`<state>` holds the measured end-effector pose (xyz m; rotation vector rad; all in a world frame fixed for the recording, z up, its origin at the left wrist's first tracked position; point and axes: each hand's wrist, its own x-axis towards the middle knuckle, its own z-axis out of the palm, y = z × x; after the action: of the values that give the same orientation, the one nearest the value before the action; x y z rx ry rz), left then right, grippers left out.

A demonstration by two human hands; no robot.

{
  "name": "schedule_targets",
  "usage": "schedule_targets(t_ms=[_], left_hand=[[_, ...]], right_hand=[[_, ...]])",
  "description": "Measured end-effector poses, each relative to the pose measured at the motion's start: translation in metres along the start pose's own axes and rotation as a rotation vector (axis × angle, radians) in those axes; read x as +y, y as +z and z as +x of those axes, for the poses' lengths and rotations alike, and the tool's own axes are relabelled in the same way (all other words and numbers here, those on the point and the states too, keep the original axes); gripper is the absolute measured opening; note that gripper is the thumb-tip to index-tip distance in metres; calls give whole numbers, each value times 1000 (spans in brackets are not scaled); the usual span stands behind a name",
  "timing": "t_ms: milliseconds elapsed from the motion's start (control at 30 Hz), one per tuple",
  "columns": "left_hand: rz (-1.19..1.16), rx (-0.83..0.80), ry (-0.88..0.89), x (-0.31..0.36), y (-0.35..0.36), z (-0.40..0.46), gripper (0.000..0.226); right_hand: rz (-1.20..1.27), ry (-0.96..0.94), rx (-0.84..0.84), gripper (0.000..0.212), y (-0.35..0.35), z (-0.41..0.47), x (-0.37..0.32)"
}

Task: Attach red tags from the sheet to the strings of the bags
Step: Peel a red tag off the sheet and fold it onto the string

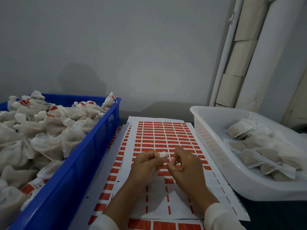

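Note:
A sheet of red tags [163, 135] lies flat in front of me, with its nearer rows peeled bare. Above it my left hand [146, 165] is shut on a small white mesh bag [163, 155], whose gathered top pokes out between the fingers. My right hand [184, 165] is close beside it, fingers pinched on the bag's thin string [177, 163]. Whether a tag is on that string cannot be made out. Both hands hover over the middle of the sheet.
A blue crate [93, 156] at the left is heaped with white bags, several carrying red tags. A white plastic tray [216, 156] at the right holds flat bags without tags. More tag sheets lie under the top one. Pale rolls [245, 52] lean against the wall behind.

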<state>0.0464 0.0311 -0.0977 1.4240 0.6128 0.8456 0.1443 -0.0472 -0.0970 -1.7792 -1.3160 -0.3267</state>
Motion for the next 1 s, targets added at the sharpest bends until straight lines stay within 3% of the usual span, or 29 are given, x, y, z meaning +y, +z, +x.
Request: schedule_targets(t_ms=[233, 400, 633, 833, 1000], left_hand=[[76, -28, -21, -5, 0, 3, 18], [207, -26, 38, -9, -1, 3, 18], [267, 40, 157, -10, 0, -1, 17], [231, 11, 140, -8, -1, -1, 20], [238, 41, 11, 0, -11, 6, 21]], right_hand=[[10, 65, -36, 21, 4, -2, 6], [-6, 79, -154, 18, 5, -1, 11], [18, 92, -145, 22, 4, 0, 10], [40, 78, -93, 18, 4, 1, 11], [175, 66, -134, 19, 4, 0, 15]])
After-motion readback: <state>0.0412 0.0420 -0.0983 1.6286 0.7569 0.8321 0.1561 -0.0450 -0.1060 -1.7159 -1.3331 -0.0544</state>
